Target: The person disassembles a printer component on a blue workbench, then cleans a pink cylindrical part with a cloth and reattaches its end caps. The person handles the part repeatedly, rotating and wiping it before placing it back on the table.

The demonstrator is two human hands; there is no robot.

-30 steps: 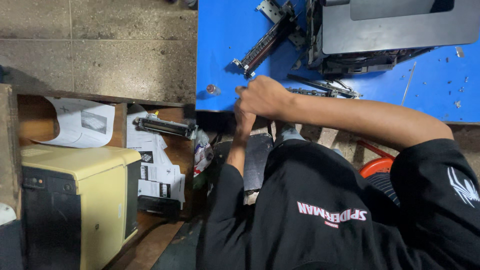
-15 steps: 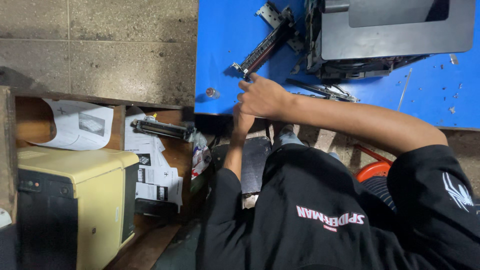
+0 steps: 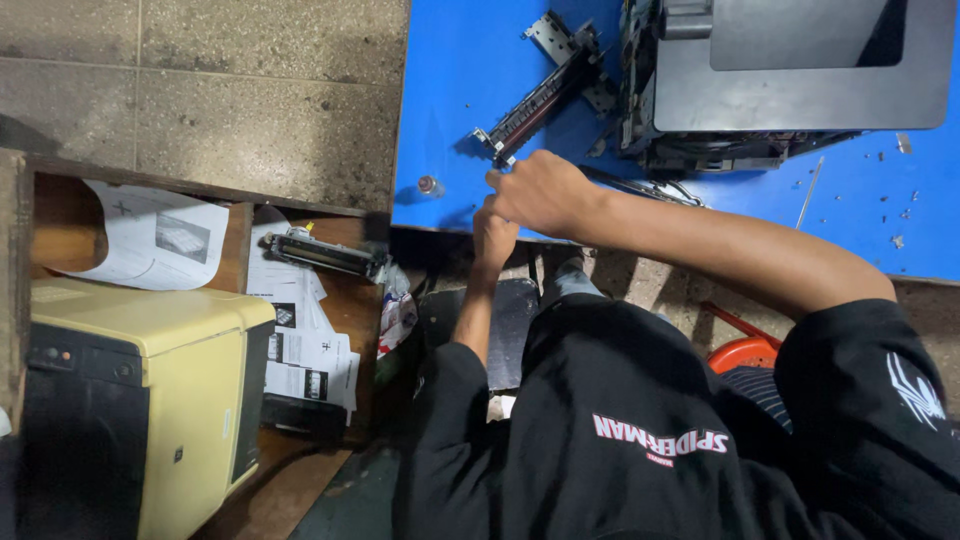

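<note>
Hands meet at the near edge of the blue bench [image 3: 450,90]. The right hand [image 3: 545,192] lies knuckles-up on the bench, its fingers curled together over something at the end of a long black roller assembly [image 3: 540,100]; what they pinch is hidden, so I cannot tell whether they grip it. The left hand [image 3: 494,232] comes up from below the bench edge, touching the right hand from underneath, its fingers bunched, their hold also hidden. The roller assembly lies slanted on the bench, its far end just beside a dismantled grey printer [image 3: 790,70]. Small screws [image 3: 895,200] are scattered on the bench to the right. A small round cap [image 3: 428,185] sits near the bench edge. To the left, a cream and black printer [image 3: 140,390] stands on a wooden shelf [image 3: 60,215] beside loose printed sheets [image 3: 150,235] and another black roller part [image 3: 325,253].
</note>
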